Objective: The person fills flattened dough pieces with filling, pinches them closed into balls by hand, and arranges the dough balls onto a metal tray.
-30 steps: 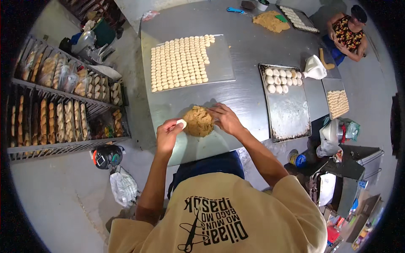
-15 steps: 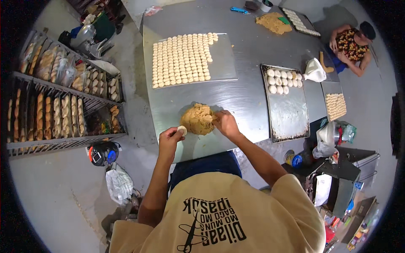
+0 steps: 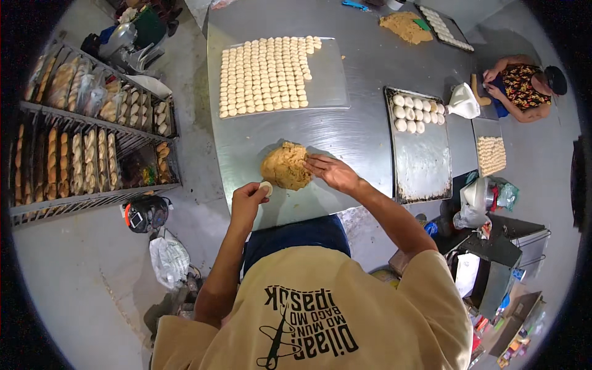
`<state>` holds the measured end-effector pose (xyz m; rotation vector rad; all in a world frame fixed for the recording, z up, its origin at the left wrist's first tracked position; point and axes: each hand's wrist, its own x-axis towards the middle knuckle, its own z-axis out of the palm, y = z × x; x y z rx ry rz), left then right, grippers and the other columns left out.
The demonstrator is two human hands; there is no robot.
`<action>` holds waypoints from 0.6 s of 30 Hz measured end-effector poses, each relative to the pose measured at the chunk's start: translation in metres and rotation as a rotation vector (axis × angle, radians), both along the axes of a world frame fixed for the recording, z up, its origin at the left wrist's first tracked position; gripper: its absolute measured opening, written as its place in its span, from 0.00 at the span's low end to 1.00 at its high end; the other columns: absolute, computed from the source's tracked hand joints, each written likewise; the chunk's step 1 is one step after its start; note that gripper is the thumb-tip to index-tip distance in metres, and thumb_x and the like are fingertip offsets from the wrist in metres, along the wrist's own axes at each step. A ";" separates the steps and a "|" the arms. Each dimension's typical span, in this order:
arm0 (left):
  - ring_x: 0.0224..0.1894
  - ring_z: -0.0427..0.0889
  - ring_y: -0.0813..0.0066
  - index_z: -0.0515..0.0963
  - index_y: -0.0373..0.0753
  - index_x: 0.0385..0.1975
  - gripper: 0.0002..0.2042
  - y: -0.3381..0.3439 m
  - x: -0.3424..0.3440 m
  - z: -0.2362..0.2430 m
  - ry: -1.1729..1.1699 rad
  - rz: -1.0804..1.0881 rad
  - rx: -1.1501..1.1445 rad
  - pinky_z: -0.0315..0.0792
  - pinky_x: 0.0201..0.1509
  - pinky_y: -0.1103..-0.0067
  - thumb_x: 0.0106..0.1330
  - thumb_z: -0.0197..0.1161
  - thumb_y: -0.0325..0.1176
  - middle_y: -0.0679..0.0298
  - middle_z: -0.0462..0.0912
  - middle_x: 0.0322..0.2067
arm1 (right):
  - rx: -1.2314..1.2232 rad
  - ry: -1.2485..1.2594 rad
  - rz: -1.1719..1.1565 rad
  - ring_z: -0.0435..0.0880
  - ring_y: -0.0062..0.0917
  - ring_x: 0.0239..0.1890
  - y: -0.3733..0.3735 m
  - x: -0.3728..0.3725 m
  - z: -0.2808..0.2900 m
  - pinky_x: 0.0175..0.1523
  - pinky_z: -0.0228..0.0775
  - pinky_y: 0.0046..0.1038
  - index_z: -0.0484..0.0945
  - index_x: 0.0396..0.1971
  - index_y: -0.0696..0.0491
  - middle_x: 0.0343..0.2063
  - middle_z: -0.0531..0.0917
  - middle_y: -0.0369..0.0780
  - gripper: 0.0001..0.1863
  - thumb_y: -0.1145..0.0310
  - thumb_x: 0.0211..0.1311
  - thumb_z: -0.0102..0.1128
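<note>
Your left hand (image 3: 248,198) hovers at the near edge of the steel tabletop (image 3: 357,132), its grip pinched around a small pale dough piece (image 3: 266,188) held at the fingertips. Just to the right of it sits the dough mound (image 3: 285,165), a tan, rough lump lying on the tabletop near you. Your right hand (image 3: 333,172) rests on the mound's right side, fingers spread and pressing into the dough; whether that grip actually closes on any dough, you cannot tell from here.

Farther away, beyond the mound, a flat sheet (image 3: 330,80) carries many small pale rounds (image 3: 265,74) laid in tidy rows. To the right of the mound lies a dark baking tray (image 3: 425,166) with a few white dough balls (image 3: 416,114) at its far end. On the far right another person (image 3: 521,86) sits at the tabletop's edge. At the far end lies a second tan dough heap (image 3: 404,26). To the left, off the tabletop, stands a wire rack (image 3: 92,154) filled with bread loaves.
</note>
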<state>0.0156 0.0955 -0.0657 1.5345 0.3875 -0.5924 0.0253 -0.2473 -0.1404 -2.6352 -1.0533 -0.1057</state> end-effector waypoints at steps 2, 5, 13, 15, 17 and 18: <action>0.39 0.88 0.77 0.90 0.29 0.45 0.10 -0.006 0.004 0.001 -0.008 -0.014 -0.011 0.85 0.46 0.78 0.76 0.71 0.31 0.61 0.91 0.39 | -0.162 0.059 0.042 0.74 0.37 0.75 -0.001 0.003 -0.004 0.82 0.68 0.31 0.75 0.73 0.54 0.70 0.80 0.40 0.32 0.72 0.68 0.56; 0.40 0.88 0.76 0.90 0.29 0.45 0.10 -0.008 0.007 0.003 -0.018 -0.021 -0.015 0.85 0.46 0.77 0.76 0.71 0.31 0.61 0.91 0.39 | -0.159 0.073 0.077 0.75 0.34 0.74 -0.002 0.005 -0.001 0.78 0.70 0.30 0.79 0.69 0.55 0.70 0.80 0.39 0.30 0.72 0.65 0.58; 0.40 0.89 0.76 0.89 0.29 0.47 0.10 -0.004 0.014 -0.002 -0.045 0.040 -0.062 0.86 0.46 0.77 0.76 0.71 0.31 0.60 0.92 0.40 | 0.319 0.336 -0.629 0.87 0.50 0.55 -0.007 -0.014 0.030 0.61 0.82 0.45 0.89 0.47 0.56 0.51 0.90 0.51 0.13 0.72 0.62 0.73; 0.41 0.89 0.76 0.90 0.30 0.47 0.10 -0.006 0.013 -0.004 -0.031 0.045 -0.083 0.86 0.46 0.77 0.75 0.71 0.30 0.61 0.92 0.40 | 0.268 0.396 -0.643 0.88 0.51 0.52 -0.007 -0.012 0.026 0.59 0.83 0.45 0.89 0.47 0.55 0.49 0.90 0.51 0.15 0.71 0.60 0.75; 0.41 0.88 0.75 0.89 0.29 0.47 0.10 -0.010 0.014 -0.001 -0.010 0.022 -0.072 0.86 0.47 0.76 0.75 0.72 0.31 0.60 0.91 0.40 | 0.219 0.455 -0.670 0.88 0.51 0.50 -0.012 -0.012 0.021 0.56 0.84 0.45 0.89 0.48 0.55 0.48 0.90 0.51 0.17 0.70 0.58 0.78; 0.41 0.88 0.73 0.89 0.29 0.47 0.11 -0.011 0.015 0.000 0.010 0.008 -0.051 0.86 0.48 0.74 0.75 0.72 0.32 0.60 0.91 0.40 | 0.195 0.520 -0.729 0.87 0.53 0.54 -0.010 -0.007 0.023 0.59 0.82 0.46 0.88 0.53 0.54 0.51 0.88 0.51 0.22 0.69 0.57 0.79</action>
